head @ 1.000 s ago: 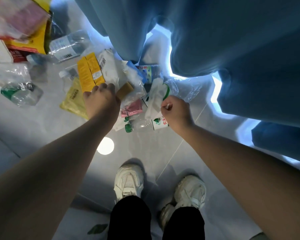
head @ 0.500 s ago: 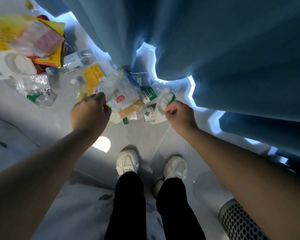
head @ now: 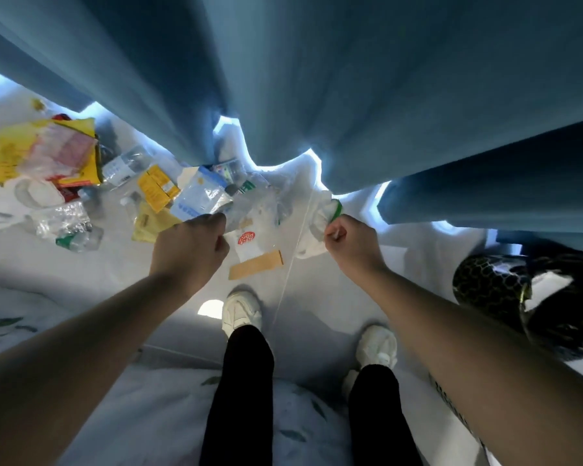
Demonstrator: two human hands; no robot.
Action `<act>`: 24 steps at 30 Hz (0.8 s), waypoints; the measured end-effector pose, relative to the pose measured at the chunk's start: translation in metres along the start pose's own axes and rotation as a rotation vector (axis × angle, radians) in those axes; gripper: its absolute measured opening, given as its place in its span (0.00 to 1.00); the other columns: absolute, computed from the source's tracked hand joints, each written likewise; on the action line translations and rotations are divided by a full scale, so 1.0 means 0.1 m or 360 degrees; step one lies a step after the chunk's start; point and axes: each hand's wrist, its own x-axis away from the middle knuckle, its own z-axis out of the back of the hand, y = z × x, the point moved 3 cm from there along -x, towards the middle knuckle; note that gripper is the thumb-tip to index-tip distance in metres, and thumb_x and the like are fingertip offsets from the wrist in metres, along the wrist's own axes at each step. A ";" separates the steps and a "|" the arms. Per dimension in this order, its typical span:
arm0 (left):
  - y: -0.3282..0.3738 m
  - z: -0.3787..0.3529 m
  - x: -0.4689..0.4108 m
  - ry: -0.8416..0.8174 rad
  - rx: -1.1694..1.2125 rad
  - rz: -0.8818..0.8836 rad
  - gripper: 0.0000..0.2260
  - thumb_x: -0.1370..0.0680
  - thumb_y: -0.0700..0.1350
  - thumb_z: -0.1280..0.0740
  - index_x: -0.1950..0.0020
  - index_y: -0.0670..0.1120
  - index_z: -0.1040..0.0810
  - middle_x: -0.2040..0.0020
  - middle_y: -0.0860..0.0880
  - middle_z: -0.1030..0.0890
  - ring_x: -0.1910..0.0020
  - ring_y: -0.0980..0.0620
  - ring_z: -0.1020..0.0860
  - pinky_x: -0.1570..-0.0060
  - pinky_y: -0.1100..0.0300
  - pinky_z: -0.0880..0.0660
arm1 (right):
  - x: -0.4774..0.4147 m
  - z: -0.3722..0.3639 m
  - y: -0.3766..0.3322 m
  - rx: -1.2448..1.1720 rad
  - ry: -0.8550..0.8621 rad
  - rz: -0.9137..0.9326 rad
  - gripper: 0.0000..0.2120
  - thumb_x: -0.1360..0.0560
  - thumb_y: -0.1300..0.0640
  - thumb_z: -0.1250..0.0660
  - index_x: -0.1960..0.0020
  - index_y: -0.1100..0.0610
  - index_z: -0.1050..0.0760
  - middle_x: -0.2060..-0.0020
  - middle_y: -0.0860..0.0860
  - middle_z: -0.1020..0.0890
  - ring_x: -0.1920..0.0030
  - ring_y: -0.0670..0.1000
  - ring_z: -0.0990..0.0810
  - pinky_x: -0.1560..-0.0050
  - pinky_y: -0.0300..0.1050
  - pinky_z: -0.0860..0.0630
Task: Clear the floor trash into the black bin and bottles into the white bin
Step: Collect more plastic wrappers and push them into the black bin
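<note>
My left hand (head: 190, 247) grips a bunch of clear and blue-white plastic wrappers (head: 206, 200), and a white wrapper with a red logo (head: 246, 242) and a tan strip hangs below it. My right hand (head: 350, 243) grips crumpled white trash with a green edge (head: 324, 213). Both are lifted above the floor. The black mesh bin (head: 485, 284) lies at the right edge, apparently on its side. Loose on the floor at the left are a crushed clear bottle with a green label (head: 71, 232), another clear bottle (head: 123, 164) and yellow wrappers (head: 157, 186).
Blue curtains (head: 317, 79) hang across the top, close behind the trash. A yellow bag and pink plastic (head: 48, 149) and white trash (head: 14, 196) lie at the far left. My white shoes (head: 241, 311) stand on the grey floor. A pale leaf-print cloth (head: 132, 415) covers the lower left.
Both hands have risen from the floor pile with their trash. The view has swung right, bringing the black bin into sight.
</note>
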 end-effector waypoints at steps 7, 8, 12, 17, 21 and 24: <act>1.02 -0.08 0.02 -0.0007 -0.0153 -0.0234 0.07 0.27 0.40 0.32 0.62 0.42 0.28 0.66 0.43 0.21 0.71 0.39 0.24 0.72 0.61 0.34 | 0.35 0.68 0.89 -0.0089 0.0177 -0.0071 0.05 0.28 0.63 0.35 0.59 0.55 0.22 0.65 0.46 0.21 0.61 0.50 0.23 0.62 0.36 0.32; 1.23 -0.10 0.02 -0.0011 -0.0172 -0.0276 0.06 0.27 0.40 0.32 0.62 0.42 0.28 0.66 0.43 0.21 0.70 0.38 0.23 0.71 0.61 0.35 | 0.42 0.80 1.08 -0.0102 0.0196 -0.0108 0.05 0.28 0.63 0.35 0.59 0.55 0.22 0.65 0.45 0.21 0.60 0.50 0.22 0.60 0.38 0.30; 2.14 -0.15 -0.05 -0.0010 -0.0197 -0.0498 0.05 0.28 0.39 0.31 0.61 0.42 0.26 0.64 0.42 0.20 0.68 0.38 0.21 0.70 0.58 0.29 | 0.71 1.34 1.85 -0.0048 0.0251 -0.0219 0.05 0.26 0.61 0.35 0.54 0.57 0.21 0.57 0.52 0.16 0.55 0.53 0.19 0.54 0.42 0.26; 3.36 -0.16 -0.17 0.0027 -0.0125 -0.0791 0.05 0.31 0.37 0.31 0.60 0.43 0.27 0.67 0.44 0.22 0.70 0.39 0.23 0.71 0.58 0.30 | 1.10 2.07 2.78 -0.0200 0.0353 -0.0408 0.05 0.26 0.61 0.35 0.56 0.53 0.22 0.61 0.49 0.19 0.56 0.52 0.19 0.55 0.41 0.27; 4.33 -0.09 -0.19 0.0102 -0.0090 -0.1019 0.12 0.35 0.34 0.28 0.56 0.44 0.25 0.69 0.44 0.22 0.74 0.40 0.25 0.73 0.58 0.29 | 1.46 2.64 3.37 -0.0279 0.0459 -0.0520 0.04 0.25 0.62 0.36 0.55 0.56 0.22 0.62 0.49 0.20 0.57 0.51 0.21 0.56 0.41 0.30; 5.05 -0.12 -0.23 0.0111 -0.0083 -0.1128 0.12 0.35 0.34 0.29 0.55 0.43 0.24 0.68 0.44 0.22 0.74 0.40 0.25 0.73 0.58 0.29 | 1.68 2.98 3.82 -0.0361 0.0529 -0.0613 0.05 0.24 0.62 0.37 0.53 0.56 0.22 0.60 0.49 0.20 0.57 0.50 0.22 0.60 0.39 0.31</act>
